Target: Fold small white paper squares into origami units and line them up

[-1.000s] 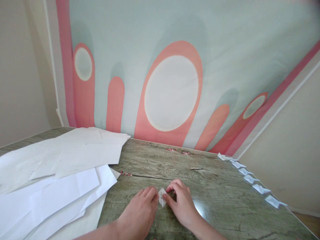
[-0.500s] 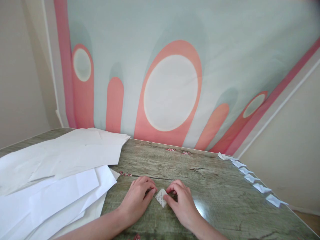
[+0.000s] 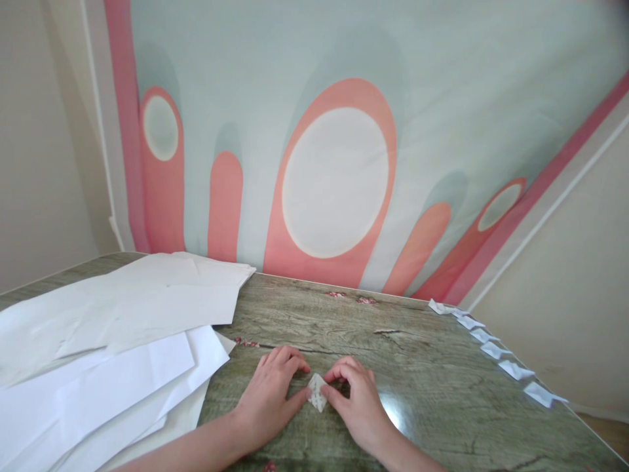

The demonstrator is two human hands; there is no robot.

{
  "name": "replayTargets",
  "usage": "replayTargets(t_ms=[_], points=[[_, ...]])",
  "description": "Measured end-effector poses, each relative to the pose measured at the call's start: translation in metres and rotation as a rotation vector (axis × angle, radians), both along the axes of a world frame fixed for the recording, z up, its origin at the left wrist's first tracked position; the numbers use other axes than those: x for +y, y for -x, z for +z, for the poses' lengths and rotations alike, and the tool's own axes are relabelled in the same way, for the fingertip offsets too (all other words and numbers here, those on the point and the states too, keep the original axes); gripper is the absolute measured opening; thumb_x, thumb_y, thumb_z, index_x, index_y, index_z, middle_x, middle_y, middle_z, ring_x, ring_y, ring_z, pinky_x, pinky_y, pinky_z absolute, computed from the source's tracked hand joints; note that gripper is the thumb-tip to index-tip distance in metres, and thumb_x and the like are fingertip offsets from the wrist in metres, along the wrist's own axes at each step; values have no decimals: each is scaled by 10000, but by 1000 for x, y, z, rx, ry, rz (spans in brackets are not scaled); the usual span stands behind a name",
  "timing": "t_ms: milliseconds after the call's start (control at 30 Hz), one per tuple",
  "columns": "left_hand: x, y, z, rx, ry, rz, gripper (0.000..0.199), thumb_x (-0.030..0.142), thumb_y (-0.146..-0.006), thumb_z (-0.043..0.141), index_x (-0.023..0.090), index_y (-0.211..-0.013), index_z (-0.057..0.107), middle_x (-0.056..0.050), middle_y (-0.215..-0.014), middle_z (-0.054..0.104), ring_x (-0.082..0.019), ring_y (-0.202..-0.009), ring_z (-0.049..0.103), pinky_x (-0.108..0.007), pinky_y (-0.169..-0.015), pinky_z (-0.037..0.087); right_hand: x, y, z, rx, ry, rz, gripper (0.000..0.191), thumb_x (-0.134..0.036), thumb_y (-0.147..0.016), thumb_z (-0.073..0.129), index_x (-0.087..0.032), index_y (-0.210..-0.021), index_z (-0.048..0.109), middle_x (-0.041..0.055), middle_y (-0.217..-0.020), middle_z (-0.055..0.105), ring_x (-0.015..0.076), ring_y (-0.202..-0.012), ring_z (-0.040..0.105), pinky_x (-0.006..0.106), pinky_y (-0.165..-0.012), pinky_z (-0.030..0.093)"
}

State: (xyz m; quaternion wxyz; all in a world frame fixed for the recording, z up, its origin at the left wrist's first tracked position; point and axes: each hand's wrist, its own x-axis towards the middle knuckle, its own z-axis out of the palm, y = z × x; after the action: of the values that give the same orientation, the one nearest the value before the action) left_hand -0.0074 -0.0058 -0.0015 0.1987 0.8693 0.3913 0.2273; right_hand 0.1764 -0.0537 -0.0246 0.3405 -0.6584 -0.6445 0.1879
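Observation:
A small folded piece of white paper [image 3: 317, 393], with faint grey marks on it, lies on the wood-patterned table [image 3: 417, 367] between my hands, one corner toward me. My left hand [image 3: 275, 393] has its thumb tip on the left corner of the paper, its fingers curved and apart from the thumb. On the other side, my right hand [image 3: 356, 400] pinches the right edge of the paper between thumb and fingers.
Large white sheets [image 3: 147, 301] lie in overlapping piles at the left. Several small folded white papers [image 3: 515, 371] form a row along the table's right edge. Behind the table hangs a pale green and pink backdrop [image 3: 339, 183].
My left thumb has moved onto the paper's left corner, and the left fingers have opened a little. The paper looks narrower and slightly turned.

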Motion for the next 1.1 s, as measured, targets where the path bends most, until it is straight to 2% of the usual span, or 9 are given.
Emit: replayTargets(t_ms=[200,333,433,533,667,767,933,1100], points=[[1,0,1,-69,39,-40,98,182,-738,633,220,-824,606,-8,-986,578,-191,-981,512,-326,-881,366,-2,3,4,78,-26,54,78,-183,-765,630,-223,-706,600,-11,-820,603,184,-842,555,313,-818,345],[3,0,1,-118,92,-49,31,199,-761,618,199,-742,593,1,-906,606,-173,-913,538,-285,-841,384,-5,5,3,180,-62,104,88,-215,-816,577,-213,-730,557,-4,-816,587,174,-820,546,286,-778,377],[3,0,1,-151,158,-19,42,218,-790,585,190,-760,589,19,-796,618,-151,-795,558,-248,-752,404,-7,7,3,290,-57,120,43,-254,-843,545,-212,-835,537,-7,-803,573,163,-784,546,262,-729,403],[2,-1,2,-183,234,-6,79,245,-790,582,179,-749,596,29,-726,618,-140,-721,558,-227,-691,404,-8,8,3,326,-40,140,124,-295,-850,550,-209,-938,548,-5,-817,583,161,-786,549,255,-725,403],[2,-3,5,-245,357,-13,111,263,-768,600,163,-722,615,29,-669,618,-128,-653,548,-208,-633,403,-7,8,7,239,-51,195,210,-352,-868,535,-192,-740,581,-14,-724,554,147,-718,523,242,-678,372],[2,-4,7,-303,417,-20,127,274,-763,603,156,-727,630,27,-654,621,-126,-631,544,-204,-609,403,-7,7,11,246,-58,185,252,-357,-866,535,-182,-687,555,-26,-670,519,129,-665,495,227,-633,352],[0,-3,7,-345,440,-36,138,284,-754,618,155,-726,657,26,-641,625,-129,-625,543,-203,-581,389,-6,1,13,344,-6,223,294,-374,-827,581,-172,-618,542,-46,-580,475,103,-576,435,213,-560,310],[5,-6,4,-429,548,-19,169,310,-716,660,141,-718,672,11,-651,647,-136,-623,549,-210,-590,401,-2,-3,11,491,51,231,305,-405,-784,630,-163,-600,608,-45,-569,474,97,-559,405,217,-547,291]])
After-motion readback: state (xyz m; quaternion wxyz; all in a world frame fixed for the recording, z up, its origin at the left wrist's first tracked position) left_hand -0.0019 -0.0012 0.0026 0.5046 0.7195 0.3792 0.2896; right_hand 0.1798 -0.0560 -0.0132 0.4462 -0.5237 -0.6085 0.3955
